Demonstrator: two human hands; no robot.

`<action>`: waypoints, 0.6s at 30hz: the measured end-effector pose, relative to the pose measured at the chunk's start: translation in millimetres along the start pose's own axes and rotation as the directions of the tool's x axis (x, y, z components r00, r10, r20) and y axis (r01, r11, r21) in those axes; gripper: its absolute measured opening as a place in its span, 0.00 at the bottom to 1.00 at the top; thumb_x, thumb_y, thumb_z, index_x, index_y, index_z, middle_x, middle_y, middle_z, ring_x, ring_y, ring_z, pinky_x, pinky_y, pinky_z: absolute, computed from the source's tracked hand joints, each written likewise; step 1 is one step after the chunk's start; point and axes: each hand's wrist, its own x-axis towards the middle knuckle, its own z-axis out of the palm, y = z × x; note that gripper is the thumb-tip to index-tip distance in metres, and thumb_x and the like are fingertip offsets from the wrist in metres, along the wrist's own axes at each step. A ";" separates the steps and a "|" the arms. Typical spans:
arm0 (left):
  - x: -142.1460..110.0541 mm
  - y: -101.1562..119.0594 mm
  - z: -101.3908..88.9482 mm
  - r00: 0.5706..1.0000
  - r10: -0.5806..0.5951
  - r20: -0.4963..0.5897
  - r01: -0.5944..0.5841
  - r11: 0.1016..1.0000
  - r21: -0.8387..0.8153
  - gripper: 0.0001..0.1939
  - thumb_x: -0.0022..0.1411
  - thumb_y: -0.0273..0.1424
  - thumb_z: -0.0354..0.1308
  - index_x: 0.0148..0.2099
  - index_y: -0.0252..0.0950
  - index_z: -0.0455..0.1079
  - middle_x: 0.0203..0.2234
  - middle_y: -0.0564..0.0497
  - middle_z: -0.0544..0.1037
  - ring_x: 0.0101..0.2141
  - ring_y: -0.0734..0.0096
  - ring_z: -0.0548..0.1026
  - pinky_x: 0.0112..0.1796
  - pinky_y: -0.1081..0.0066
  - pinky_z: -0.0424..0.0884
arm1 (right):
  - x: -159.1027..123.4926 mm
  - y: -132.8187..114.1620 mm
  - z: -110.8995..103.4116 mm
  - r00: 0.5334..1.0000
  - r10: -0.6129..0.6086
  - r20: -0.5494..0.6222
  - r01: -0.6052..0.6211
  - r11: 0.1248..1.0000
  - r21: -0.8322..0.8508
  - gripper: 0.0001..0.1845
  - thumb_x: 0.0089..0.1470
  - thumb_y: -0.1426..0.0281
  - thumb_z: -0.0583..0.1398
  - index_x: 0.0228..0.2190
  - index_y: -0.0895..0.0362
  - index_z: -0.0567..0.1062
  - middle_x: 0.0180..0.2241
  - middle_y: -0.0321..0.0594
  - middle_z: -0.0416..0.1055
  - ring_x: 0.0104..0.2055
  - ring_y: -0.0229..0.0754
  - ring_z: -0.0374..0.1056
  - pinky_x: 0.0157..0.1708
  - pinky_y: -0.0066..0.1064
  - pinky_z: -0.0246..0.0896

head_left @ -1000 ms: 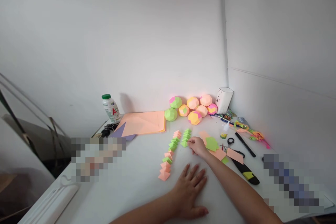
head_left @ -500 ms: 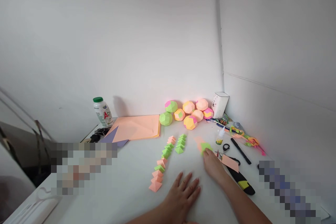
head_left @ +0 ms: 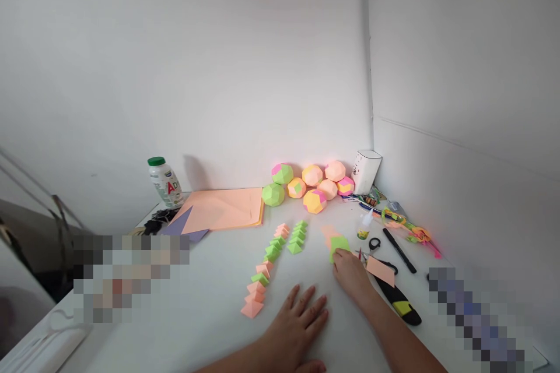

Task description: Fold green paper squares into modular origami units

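Note:
My left hand [head_left: 296, 326] lies flat on the white table, palm down with fingers spread, holding nothing. Further right, my right hand [head_left: 353, 275] has its fingers closed at the near edge of a green paper piece [head_left: 338, 243]. Under and behind that piece lie pale orange paper pieces [head_left: 328, 232], partly covered. Left of my right hand runs a short row of small folded green paper points [head_left: 296, 240]. A longer row of folded orange and green paper points [head_left: 261, 277] slants toward me beside it.
Several faceted paper balls [head_left: 315, 201] sit by the wall. Large orange sheets [head_left: 223, 208] and a white bottle [head_left: 165, 183] are at the back left. At right lie a glue bottle [head_left: 364, 226], scissors [head_left: 375, 243], a black pen [head_left: 399, 250] and a utility knife [head_left: 402, 305].
My right hand has left the short green row and moved right and nearer to the green paper piece. My left hand stays flat. The view has shifted slightly.

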 end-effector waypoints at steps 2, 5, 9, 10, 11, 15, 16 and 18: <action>0.1 1.0 -1.3 1.000 -0.005 0.009 0.005 1.000 -0.006 0.40 0.59 0.54 0.43 0.67 0.42 0.40 0.64 0.43 0.50 0.61 0.38 0.48 0.56 0.41 0.37 | 1.2 -1.8 3.5 1.000 -0.013 0.009 0.013 1.000 -0.015 0.13 0.52 0.83 0.52 0.32 0.62 0.75 0.36 0.51 0.73 0.41 0.48 0.68 0.40 0.31 0.60; 0.1 1.4 -3.1 1.000 -0.008 0.020 0.008 1.000 -0.010 0.40 0.59 0.54 0.44 0.67 0.42 0.41 0.64 0.43 0.49 0.61 0.38 0.47 0.56 0.41 0.37 | 1.7 -3.0 4.9 0.999 -0.033 0.011 0.033 0.999 -0.036 0.14 0.51 0.84 0.51 0.33 0.64 0.75 0.36 0.53 0.73 0.41 0.51 0.68 0.39 0.33 0.60; 0.2 -0.3 -4.3 1.000 0.008 0.025 -0.008 1.000 -0.011 0.40 0.58 0.54 0.44 0.67 0.42 0.40 0.64 0.42 0.49 0.61 0.38 0.48 0.56 0.40 0.37 | -1.2 -0.2 -0.6 0.997 -0.074 0.002 0.074 0.996 -0.050 0.16 0.51 0.84 0.51 0.37 0.63 0.74 0.37 0.51 0.73 0.42 0.49 0.68 0.40 0.33 0.60; 0.2 -0.7 -4.6 1.000 0.014 0.025 -0.014 1.000 -0.011 0.40 0.59 0.54 0.44 0.67 0.42 0.40 0.64 0.42 0.49 0.61 0.38 0.48 0.56 0.40 0.38 | -2.0 1.0 -1.6 0.996 -0.085 0.003 0.085 0.995 -0.051 0.16 0.50 0.84 0.51 0.37 0.62 0.74 0.38 0.50 0.73 0.42 0.48 0.68 0.40 0.32 0.60; 0.3 -0.9 -4.9 1.000 0.019 0.025 -0.019 1.000 -0.010 0.40 0.59 0.54 0.44 0.67 0.42 0.40 0.64 0.42 0.50 0.61 0.38 0.48 0.56 0.40 0.38 | -2.8 2.0 -2.0 0.996 -0.094 0.004 0.094 0.994 -0.053 0.16 0.50 0.85 0.51 0.37 0.62 0.74 0.38 0.49 0.73 0.42 0.48 0.68 0.40 0.31 0.60; 0.4 0.0 -6.7 0.999 0.008 0.038 -0.008 1.000 -0.006 0.40 0.59 0.54 0.43 0.67 0.41 0.40 0.64 0.42 0.49 0.61 0.38 0.47 0.56 0.39 0.38 | -3.3 2.9 1.9 0.994 -0.105 0.006 0.106 0.992 -0.073 0.19 0.49 0.86 0.50 0.38 0.62 0.74 0.39 0.51 0.73 0.43 0.48 0.68 0.39 0.31 0.60; 0.4 0.3 -7.0 0.999 0.006 0.044 -0.006 1.000 -0.007 0.40 0.59 0.54 0.43 0.67 0.41 0.39 0.64 0.42 0.48 0.61 0.38 0.47 0.56 0.40 0.37 | -3.0 2.4 3.2 0.995 -0.104 0.006 0.104 0.991 -0.078 0.19 0.50 0.86 0.50 0.39 0.63 0.73 0.39 0.51 0.73 0.43 0.49 0.68 0.39 0.31 0.60; 0.3 0.7 -7.2 0.999 0.011 0.050 -0.011 1.000 -0.008 0.40 0.59 0.53 0.43 0.67 0.41 0.38 0.64 0.42 0.47 0.61 0.38 0.46 0.56 0.40 0.37 | -2.6 0.6 4.8 0.995 -0.103 0.002 0.103 0.991 -0.085 0.18 0.50 0.86 0.50 0.39 0.62 0.73 0.39 0.52 0.73 0.42 0.49 0.69 0.37 0.31 0.60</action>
